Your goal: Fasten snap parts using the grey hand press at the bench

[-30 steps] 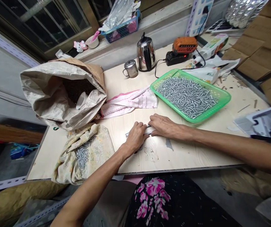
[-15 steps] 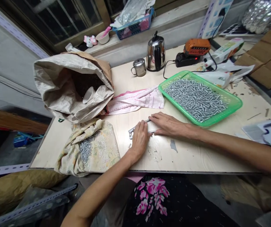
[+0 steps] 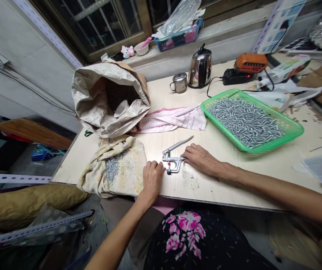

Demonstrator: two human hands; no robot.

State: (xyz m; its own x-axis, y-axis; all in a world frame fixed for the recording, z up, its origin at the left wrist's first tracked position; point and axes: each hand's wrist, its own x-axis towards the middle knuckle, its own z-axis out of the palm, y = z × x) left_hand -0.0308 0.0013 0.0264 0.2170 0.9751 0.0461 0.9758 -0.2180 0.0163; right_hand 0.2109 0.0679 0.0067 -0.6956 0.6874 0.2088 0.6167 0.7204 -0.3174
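Note:
A pair of grey snap-fastener pliers lies on the table, its handles spread and its jaw pointing left. My right hand is closed around the end of the lower handle. Close beside the jaw, my left hand rests on the table with its fingers curled together; whatever they hold, if anything, is hidden. To its left, a patterned cloth carries a pile of small metal pins. Beyond my right hand, a green plastic basket is filled with many similar metal pins.
A large open sack with a white cup inside stands at the back left. Across the back are a pink-white towel, a lidded metal mug, a steel kettle and an orange battery on a charger.
My hands have parted: the left moved off the pliers toward the cloth, the right slid to the lower handle. The pliers' handles have spread apart. The camera view has shifted left.

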